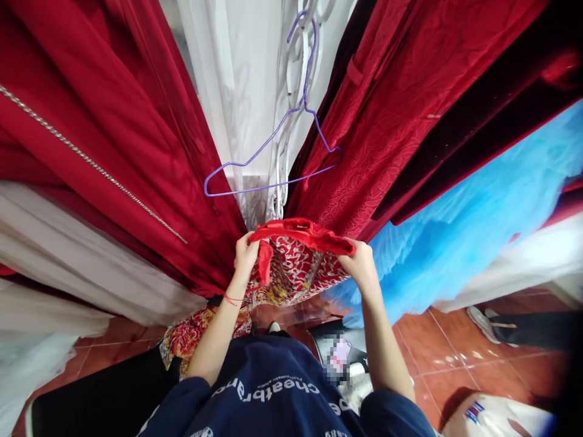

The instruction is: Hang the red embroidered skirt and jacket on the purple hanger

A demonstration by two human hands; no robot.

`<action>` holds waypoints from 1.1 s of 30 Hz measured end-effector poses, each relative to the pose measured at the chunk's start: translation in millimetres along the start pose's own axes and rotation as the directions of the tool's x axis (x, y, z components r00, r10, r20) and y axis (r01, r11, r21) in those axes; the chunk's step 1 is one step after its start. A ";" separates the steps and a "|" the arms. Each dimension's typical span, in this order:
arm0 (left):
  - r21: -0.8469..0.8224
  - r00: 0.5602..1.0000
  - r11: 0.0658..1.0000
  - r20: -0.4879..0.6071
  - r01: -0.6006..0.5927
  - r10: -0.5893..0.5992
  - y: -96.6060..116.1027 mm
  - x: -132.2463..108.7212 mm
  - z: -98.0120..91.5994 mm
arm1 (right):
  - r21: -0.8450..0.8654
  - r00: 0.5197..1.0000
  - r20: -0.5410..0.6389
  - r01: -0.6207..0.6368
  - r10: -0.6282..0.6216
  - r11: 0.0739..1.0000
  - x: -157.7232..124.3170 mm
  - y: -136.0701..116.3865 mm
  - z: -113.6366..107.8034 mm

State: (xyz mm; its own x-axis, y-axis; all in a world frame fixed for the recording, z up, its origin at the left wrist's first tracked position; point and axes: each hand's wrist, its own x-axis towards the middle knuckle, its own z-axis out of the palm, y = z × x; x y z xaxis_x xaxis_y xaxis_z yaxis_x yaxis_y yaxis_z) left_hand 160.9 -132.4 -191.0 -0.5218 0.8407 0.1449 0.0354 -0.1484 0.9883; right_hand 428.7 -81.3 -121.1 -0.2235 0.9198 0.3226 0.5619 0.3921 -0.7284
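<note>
I hold a red garment with gold and silver embroidery (296,270) stretched open at its red-lined top edge. My left hand (246,252) is closed on the left end of that edge, next to a dangling red strap. My right hand (362,264) is closed on the right end. The cloth hangs down between my forearms towards the floor. Just above it an empty purple wire hanger (277,136) hangs from a white ornate metal rack (296,73).
Red gowns (113,139) hang at the left and at the right (410,103), with a white curtain (246,79) between. Blue tulle (473,224) and white fabric fill the right side. Below is a red tiled floor (455,358), with a white shoe (478,318) on it.
</note>
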 end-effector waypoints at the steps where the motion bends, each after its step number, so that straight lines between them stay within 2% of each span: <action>1: -0.037 1.000 0.999 0.018 0.010 -0.009 7.9 -6.2 11.4 | 0.046 0.998 -0.061 -0.025 0.028 0.999 -5.4 -5.6 10.5; 3: -0.103 0.996 0.994 0.087 0.028 -0.019 23.9 -19.5 31.3 | 0.184 0.996 -0.079 -0.025 0.040 0.983 -15.0 -21.1 32.5; 6: -0.119 0.992 0.993 0.117 -0.025 0.039 43.9 -36.8 46.3 | 0.386 0.998 -0.026 0.058 -0.052 0.921 -23.2 -46.5 52.8; 8: -0.091 0.989 0.991 0.102 -0.100 0.110 53.6 -43.5 45.1 | 0.521 0.985 0.081 0.086 -0.150 0.849 -26.5 -59.0 53.8; 10: -0.059 0.981 0.986 0.115 -0.153 0.159 62.0 -46.2 38.8 | 0.613 0.936 0.232 0.072 -0.267 0.786 -30.9 -66.6 49.7; 12: -0.014 0.972 0.982 0.138 -0.188 0.188 70.9 -48.4 32.3 | 0.608 0.899 0.282 0.102 -0.334 0.787 -36.5 -71.0 46.8; 16: 0.060 0.966 0.970 0.123 -0.237 0.229 92.8 -63.9 24.9 | 0.406 0.928 0.096 0.293 -0.360 0.866 -45.9 -77.7 53.4; 18: 0.102 0.970 0.964 0.034 -0.245 0.242 104.0 -77.5 19.4 | 0.347 0.901 0.077 0.377 -0.427 0.859 -50.5 -84.5 60.9; 20: 0.142 0.967 0.965 -0.101 -0.220 0.235 112.5 -92.7 7.8 | 0.359 0.861 0.111 0.432 -0.497 0.828 -57.9 -95.7 71.1; 22: 0.150 0.948 0.974 -0.243 -0.172 0.205 115.8 -108.0 -11.9 | 0.408 0.829 0.151 0.445 -0.539 0.797 -70.2 -111.3 85.9; 24: 0.131 0.912 0.982 -0.371 -0.137 0.177 112.6 -123.1 -40.0 | 0.471 0.807 0.195 0.421 -0.557 0.775 -88.5 -130.0 107.4; 28: 0.096 0.840 0.993 -0.532 -0.070 0.111 90.6 -155.2 -116.2 | 0.615 0.733 0.332 0.308 -0.593 0.726 -138.7 -172.3 169.4; 30: 0.134 0.773 0.990 -0.623 -0.045 0.120 76.9 -173.3 -160.7 | 0.694 0.648 0.416 0.227 -0.638 0.683 -166.5 -192.4 206.4; 31: 0.170 0.717 0.985 -0.683 -0.036 0.144 70.4 -182.9 -184.0 | 0.739 0.583 0.453 0.179 -0.674 0.650 -180.1 -200.5 225.5; 33: 0.244 0.575 0.970 -0.792 -0.010 0.205 58.6 -203.0 -231.2 | 0.823 0.416 0.496 0.056 -0.763 0.565 -205.0 -209.0 264.0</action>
State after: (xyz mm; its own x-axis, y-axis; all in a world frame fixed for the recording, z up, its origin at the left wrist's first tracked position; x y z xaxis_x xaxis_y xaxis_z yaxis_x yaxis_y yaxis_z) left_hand 71.8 -432.1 -173.6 -0.9679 0.0404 0.2483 0.2474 -0.0258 0.9686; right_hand 146.8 -346.9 -194.6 -0.9162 0.0923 0.3899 -0.3502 0.2883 -0.8912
